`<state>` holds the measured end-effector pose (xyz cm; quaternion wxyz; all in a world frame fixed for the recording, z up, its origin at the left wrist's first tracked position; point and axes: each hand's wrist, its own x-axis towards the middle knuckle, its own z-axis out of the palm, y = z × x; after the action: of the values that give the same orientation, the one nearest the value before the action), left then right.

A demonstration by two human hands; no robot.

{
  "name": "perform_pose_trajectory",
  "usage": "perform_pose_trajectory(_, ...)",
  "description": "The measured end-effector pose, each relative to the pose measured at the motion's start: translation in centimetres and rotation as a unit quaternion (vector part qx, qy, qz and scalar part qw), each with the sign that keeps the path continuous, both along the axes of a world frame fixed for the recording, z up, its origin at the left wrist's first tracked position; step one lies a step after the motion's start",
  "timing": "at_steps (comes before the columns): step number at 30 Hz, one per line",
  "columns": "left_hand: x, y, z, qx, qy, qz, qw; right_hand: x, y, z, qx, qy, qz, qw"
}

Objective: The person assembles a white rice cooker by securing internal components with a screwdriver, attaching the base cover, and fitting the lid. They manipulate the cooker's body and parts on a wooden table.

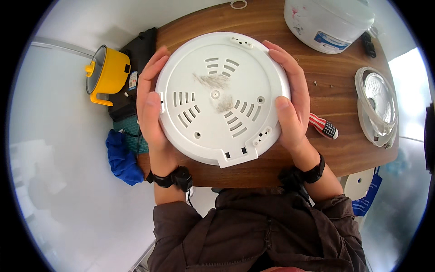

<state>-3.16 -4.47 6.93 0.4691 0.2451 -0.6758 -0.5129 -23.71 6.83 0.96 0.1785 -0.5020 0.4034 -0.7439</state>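
Observation:
Between my two hands is a round white appliance base (244,86), its vented underside facing up. It has groups of slots, recessed screw holes, a small centre hole with greyish smudges around it, and a tab at the near edge. Whatever lies beneath it is hidden. My left hand (152,104) grips its left rim, thumb on top near a small notch. On the right rim my right hand (294,109) is wrapped, thumb pressed on the edge. Beside my right hand lies a screwdriver (324,126) with a striped, starred handle, partly covered. Two small screws (316,83) rest farther right.
A white rice cooker (328,22) stands at the back right, a black plug (369,44) beside it. A round lid with a clear inner part (378,106) lies at the right edge. Leftward are a yellow pot (115,70), black case (147,45), green mat (129,127) and blue cloth (122,158).

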Motion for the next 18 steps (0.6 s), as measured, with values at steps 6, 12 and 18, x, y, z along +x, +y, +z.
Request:
perform_pose_trajectory(6, -0.65, 0.08, -0.18, -0.015, 0.050, -0.024, 0.998, -0.13, 0.09, 0.05, 0.008, 0.049, -0.008, 0.999)
perform_pose_trajectory(12, -0.66, -0.15, -0.20, -0.012, 0.050, -0.032, 0.998, 0.44, -0.23, -0.31, 0.016, 0.022, -0.022, 0.999)
perform_pose_trajectory(18, -0.28, -0.49, -0.60, -0.039, 0.044, -0.045, 0.997, 0.26, -0.31, -0.42, 0.020, 0.033, -0.028, 0.999)
